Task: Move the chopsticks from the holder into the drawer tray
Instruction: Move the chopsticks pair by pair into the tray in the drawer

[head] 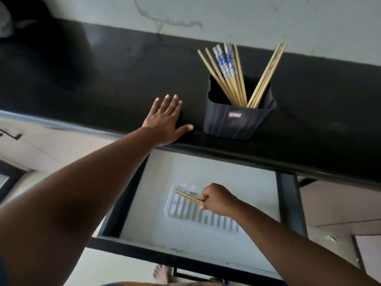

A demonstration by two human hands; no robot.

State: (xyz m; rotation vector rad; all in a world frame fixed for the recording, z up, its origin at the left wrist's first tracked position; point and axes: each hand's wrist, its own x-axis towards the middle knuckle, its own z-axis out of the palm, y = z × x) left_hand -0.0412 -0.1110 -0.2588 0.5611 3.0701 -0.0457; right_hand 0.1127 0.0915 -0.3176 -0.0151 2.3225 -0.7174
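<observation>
A dark square holder (237, 122) stands on the black counter (103, 79) and contains several wooden chopsticks (224, 79), some with blue-and-white tops. Below the counter an open drawer (156, 182) holds a white slotted tray (185, 215). My right hand (216, 200) is over the tray, shut on a pair of wooden chopsticks (187, 196) whose tips point left above the tray's far end. My left hand (167, 120) lies flat on the counter edge, fingers spread, just left of the holder and not touching it.
A pale wall (247, 17) runs behind the counter. The drawer has black side rails (288, 199) and a black front edge (165, 250). A bare foot (162, 273) shows on the floor below the drawer. Light cabinet fronts (340, 203) flank the drawer.
</observation>
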